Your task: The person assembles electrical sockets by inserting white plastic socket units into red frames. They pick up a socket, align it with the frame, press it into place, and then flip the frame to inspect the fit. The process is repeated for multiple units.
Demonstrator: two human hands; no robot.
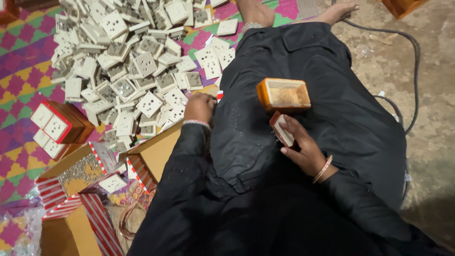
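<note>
My right hand [303, 147] rests on my black-robed lap and grips a small socket plate with a red edge [283, 129]. Just above it on the lap sits an open orange wooden box [283, 94], hollow side up. My left hand [200, 107] is curled at the edge of a big heap of white socket plates [128, 61] on the mat, fingers closed around something I cannot make out.
A stack of orange boxes fitted with white plates [59, 125] lies at left. Red-and-white striped cardboard cartons [76, 175] stand open near my left knee. A black cable [407, 47] runs over the concrete floor at right. The patterned mat [19, 85] covers the left side.
</note>
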